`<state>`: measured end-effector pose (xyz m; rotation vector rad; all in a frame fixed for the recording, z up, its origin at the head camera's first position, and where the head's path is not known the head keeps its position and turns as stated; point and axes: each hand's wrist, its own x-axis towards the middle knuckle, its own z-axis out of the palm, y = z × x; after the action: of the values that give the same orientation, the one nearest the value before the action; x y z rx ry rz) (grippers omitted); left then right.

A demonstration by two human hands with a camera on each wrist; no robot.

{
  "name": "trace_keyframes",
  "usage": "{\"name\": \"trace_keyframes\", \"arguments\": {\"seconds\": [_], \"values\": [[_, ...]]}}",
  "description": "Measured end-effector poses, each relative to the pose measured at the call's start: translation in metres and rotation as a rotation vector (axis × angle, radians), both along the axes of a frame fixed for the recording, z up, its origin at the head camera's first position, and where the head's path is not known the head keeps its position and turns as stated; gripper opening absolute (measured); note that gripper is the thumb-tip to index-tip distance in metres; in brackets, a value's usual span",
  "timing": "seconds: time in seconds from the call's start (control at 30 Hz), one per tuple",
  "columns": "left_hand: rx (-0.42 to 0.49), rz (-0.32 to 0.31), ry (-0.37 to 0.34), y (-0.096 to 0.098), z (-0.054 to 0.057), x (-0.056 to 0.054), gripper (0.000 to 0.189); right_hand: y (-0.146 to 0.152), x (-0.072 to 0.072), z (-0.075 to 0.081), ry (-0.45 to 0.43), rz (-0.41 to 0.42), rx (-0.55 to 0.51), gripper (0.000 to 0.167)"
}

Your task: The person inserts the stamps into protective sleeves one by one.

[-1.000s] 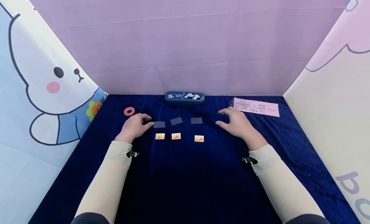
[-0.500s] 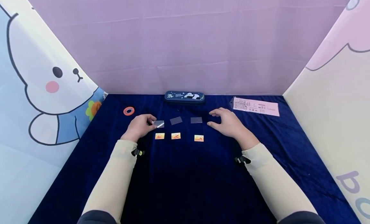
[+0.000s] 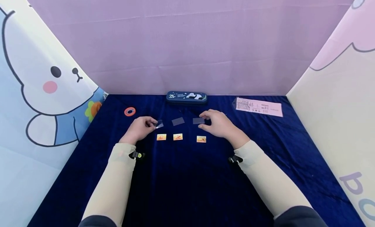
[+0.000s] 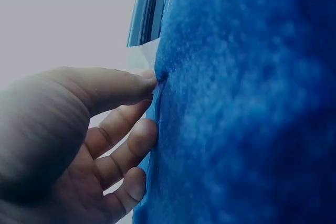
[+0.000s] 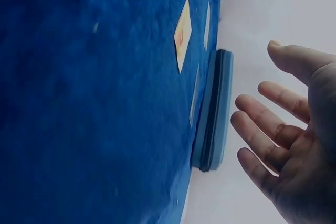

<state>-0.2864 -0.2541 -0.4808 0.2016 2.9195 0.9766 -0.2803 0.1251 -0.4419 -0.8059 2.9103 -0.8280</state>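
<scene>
In the head view my left hand (image 3: 138, 128) pinches a small clear plastic rectangle (image 3: 159, 124) between thumb and fingers, tilted up from the cloth. The left wrist view shows its pale corner (image 4: 143, 53) past the thumb tip. My right hand (image 3: 219, 124) hovers with fingers spread and relaxed beside another clear rectangle (image 3: 197, 121); the right wrist view shows nothing in its grasp. Between the hands lies a third clear rectangle (image 3: 177, 121), slightly turned. Three small orange-and-yellow picture cards, like stamps, form a row in front: left card (image 3: 161, 137), middle card (image 3: 177, 137), right card (image 3: 201, 139).
A dark blue pencil case (image 3: 186, 97) with a panda stands against the pink back curtain (image 3: 187, 58). An orange tape roll (image 3: 130, 111) lies at the left, a pink printed packet (image 3: 259, 107) at the back right. Dark blue cloth (image 3: 187, 188) covers the table.
My left hand has taken hold of the left clear rectangle and tipped it up. My right hand has moved left, from near the pink packet to the right clear rectangle.
</scene>
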Motion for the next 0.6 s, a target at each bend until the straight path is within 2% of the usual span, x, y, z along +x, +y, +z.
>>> {"name": "trace_keyframes", "arguments": {"seconds": [0.23, 0.4, 0.6], "values": [[0.031, 0.005, -0.009, -0.009, 0.003, 0.001, 0.017, -0.026, -0.005, -0.006, -0.059, 0.057, 0.003, 0.047], [0.019, 0.021, -0.024, -0.016, 0.005, 0.004, 0.017, -0.047, -0.008, -0.009, -0.078, 0.093, 0.033, 0.046], [0.018, 0.034, 0.029, -0.021, 0.004, 0.003, 0.014, -0.071, -0.009, -0.008, -0.093, 0.125, 0.047, 0.043]]}}
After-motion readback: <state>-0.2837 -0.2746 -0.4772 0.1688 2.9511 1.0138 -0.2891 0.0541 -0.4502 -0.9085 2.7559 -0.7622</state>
